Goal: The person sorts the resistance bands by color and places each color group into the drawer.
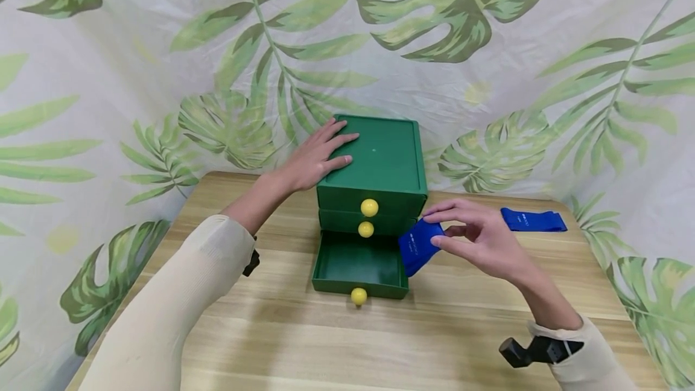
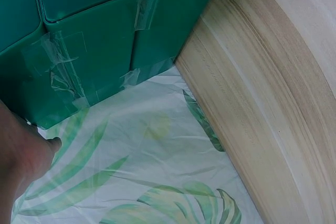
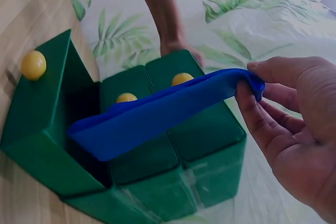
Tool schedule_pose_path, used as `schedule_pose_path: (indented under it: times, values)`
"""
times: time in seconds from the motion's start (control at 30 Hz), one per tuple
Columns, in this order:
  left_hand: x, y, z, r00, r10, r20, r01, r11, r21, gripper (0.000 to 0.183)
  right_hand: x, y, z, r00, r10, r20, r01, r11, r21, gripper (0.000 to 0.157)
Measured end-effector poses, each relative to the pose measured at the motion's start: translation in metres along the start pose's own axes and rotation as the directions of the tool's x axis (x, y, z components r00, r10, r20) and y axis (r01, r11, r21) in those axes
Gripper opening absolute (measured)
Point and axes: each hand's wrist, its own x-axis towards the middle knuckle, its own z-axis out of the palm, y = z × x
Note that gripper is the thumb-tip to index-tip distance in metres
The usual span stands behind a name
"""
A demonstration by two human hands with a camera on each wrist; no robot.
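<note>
A green cabinet (image 1: 374, 155) of three stacked drawers with yellow ball knobs stands on the table. Its bottom drawer (image 1: 347, 286) is pulled out, and no item shows inside. My left hand (image 1: 317, 155) rests on the left edge of the cabinet top with fingers spread. Between thumb and fingers, my right hand (image 1: 483, 237) pinches one end of a blue cloth band (image 1: 419, 246) with small white print. In the right wrist view, the far end of that blue cloth band (image 3: 157, 114) hangs over the opened drawer (image 3: 50, 108). Whether it touches the drawer, I cannot tell.
A second blue cloth band (image 1: 534, 221) lies flat near the table's back right edge. Clear tape (image 2: 65, 72) runs across the cabinet's side. Behind the wooden table (image 1: 293, 343) hangs a leaf-patterned cloth (image 1: 304, 47).
</note>
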Motion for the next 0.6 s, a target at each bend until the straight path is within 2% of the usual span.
schedule_pose_path:
  times: [0.4,0.6]
  values:
    - [0.001,0.0,-0.001,1.0,-0.005,0.0,0.005,1.0,-0.005,0.06,0.02,0.002,0.036,1.0,0.003,0.02,-0.004,0.998,0.061,0.033]
    - [0.001,-0.001,0.002,1.0,-0.019,0.0,0.019,1.0,-0.009,0.06,0.031,0.009,0.061,0.999,0.002,0.034,-0.005,0.998,0.068,0.031]
